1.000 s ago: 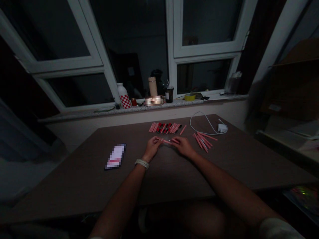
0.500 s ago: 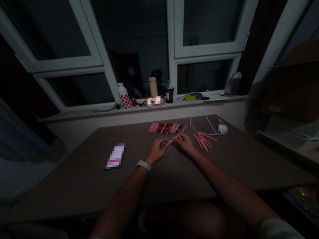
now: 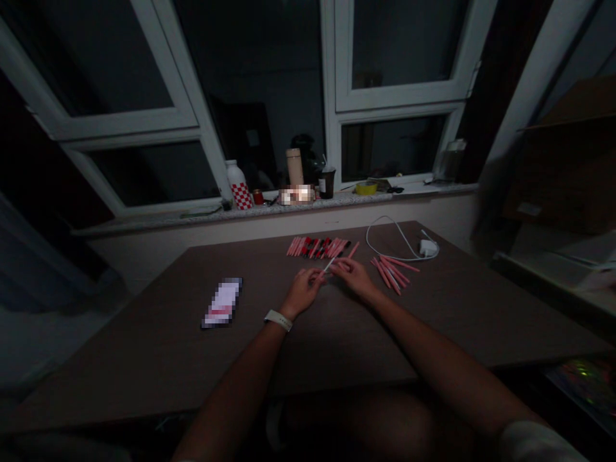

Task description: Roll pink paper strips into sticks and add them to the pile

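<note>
Pink stick (image 3: 329, 264) angles up from your clenched left-hand fingers (image 3: 312, 276), your right hand (image 3: 353, 277) beside it with its grip unclear, the row of red-tipped sticks (image 3: 317, 248) just ahead, loose sticks (image 3: 389, 273) right, and open table (image 3: 168, 346) toward the near edge.

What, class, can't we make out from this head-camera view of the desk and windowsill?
All in the head view:
- Pixelated flat item on the desk: blurring hides its surface.
- Windowsill object: blurring hides what it is.
- Thin pink stick: the left hand and right hand hide how it is held.
- Row of pink sticks: too small and dim to count.
- Colourful thing at lower right: dark, cut off by the frame edge.
</note>
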`<state>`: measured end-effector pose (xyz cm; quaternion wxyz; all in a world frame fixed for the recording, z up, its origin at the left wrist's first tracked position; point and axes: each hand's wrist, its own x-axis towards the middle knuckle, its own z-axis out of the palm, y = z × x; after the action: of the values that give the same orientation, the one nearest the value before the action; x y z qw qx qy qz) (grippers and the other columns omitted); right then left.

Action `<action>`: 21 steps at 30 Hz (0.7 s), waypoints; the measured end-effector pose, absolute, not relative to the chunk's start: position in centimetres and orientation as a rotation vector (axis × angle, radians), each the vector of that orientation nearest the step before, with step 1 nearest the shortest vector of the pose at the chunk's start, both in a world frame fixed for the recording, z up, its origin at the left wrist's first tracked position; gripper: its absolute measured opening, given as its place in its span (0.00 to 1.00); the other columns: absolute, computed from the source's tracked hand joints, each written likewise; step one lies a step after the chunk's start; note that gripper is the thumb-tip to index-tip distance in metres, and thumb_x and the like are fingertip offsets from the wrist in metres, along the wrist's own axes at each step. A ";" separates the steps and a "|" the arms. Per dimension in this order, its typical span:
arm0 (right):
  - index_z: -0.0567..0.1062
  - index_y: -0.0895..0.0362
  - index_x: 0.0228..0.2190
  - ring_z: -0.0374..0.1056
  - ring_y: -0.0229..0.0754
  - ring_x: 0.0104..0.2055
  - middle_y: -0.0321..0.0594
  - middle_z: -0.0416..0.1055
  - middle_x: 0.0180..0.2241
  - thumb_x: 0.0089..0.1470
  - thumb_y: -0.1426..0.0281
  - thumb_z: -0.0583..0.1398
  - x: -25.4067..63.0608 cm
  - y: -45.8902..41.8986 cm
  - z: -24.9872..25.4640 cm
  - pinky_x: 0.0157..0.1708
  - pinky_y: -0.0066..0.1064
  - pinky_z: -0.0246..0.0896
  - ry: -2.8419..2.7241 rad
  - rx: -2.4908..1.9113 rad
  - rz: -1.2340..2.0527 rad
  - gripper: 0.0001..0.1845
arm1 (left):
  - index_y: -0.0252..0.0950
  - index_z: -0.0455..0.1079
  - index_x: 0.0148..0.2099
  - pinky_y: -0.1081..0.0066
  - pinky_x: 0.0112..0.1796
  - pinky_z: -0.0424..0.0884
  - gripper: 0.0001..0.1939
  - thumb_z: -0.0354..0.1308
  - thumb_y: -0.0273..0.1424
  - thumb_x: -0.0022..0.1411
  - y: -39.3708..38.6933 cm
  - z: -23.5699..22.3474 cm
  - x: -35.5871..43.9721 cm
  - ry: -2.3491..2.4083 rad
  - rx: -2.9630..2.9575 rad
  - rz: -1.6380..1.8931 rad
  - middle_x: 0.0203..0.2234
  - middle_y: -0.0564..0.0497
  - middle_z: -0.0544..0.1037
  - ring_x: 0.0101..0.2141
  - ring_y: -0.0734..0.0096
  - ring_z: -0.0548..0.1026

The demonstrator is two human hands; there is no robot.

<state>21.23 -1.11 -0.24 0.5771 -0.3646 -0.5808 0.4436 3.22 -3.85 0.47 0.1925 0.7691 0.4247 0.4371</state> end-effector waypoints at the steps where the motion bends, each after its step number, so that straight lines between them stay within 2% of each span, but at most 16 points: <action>1: 0.75 0.58 0.35 0.68 0.40 0.31 0.38 0.74 0.30 0.40 0.52 0.66 21.3 -1.1 -0.1 0.33 0.30 0.63 -1.336 -0.857 1.042 0.26 | 0.37 0.71 0.43 0.67 0.42 0.68 0.13 0.54 0.39 0.63 -3.7 0.3 3.2 1.194 2.123 1.246 0.35 0.47 0.77 0.37 0.66 0.76; 4: 0.75 0.59 0.33 0.64 0.37 0.25 0.36 0.71 0.24 0.44 0.49 0.63 21.6 -1.2 0.2 0.27 0.27 0.57 -1.299 -0.914 0.981 0.25 | 0.36 0.68 0.44 0.68 0.43 0.68 0.13 0.52 0.39 0.64 -3.1 -0.1 3.1 1.197 2.005 1.334 0.34 0.47 0.78 0.38 0.66 0.77; 9: 0.69 0.58 0.20 0.57 0.36 0.21 0.35 0.65 0.18 0.48 0.44 0.57 22.5 -1.1 0.3 0.23 0.27 0.49 -1.269 -1.046 0.800 0.28 | 0.35 0.70 0.43 0.70 0.38 0.69 0.15 0.52 0.41 0.64 -2.1 -0.4 2.2 1.422 1.923 1.496 0.34 0.46 0.78 0.36 0.67 0.75; 15: 0.70 0.58 0.22 0.60 0.37 0.24 0.36 0.66 0.20 0.49 0.44 0.55 22.9 -0.7 -0.3 0.25 0.27 0.50 -1.267 -1.123 0.768 0.28 | 0.32 0.72 0.42 0.73 0.33 0.68 0.15 0.53 0.39 0.62 -1.4 -0.3 1.1 1.635 1.766 1.635 0.33 0.47 0.75 0.31 0.71 0.71; 21: 0.70 0.57 0.21 0.62 0.38 0.26 0.37 0.68 0.22 0.52 0.48 0.54 22.8 -0.4 -0.9 0.29 0.27 0.53 -1.375 -1.112 0.789 0.25 | 0.32 0.69 0.41 0.75 0.26 0.68 0.14 0.56 0.38 0.60 -1.6 0.1 1.5 1.406 1.575 1.636 0.27 0.49 0.75 0.25 0.73 0.71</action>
<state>22.80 -0.36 -0.90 0.5669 -0.4733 -0.5849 0.3355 1.52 -1.58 0.14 0.2333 0.5734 0.5119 0.5956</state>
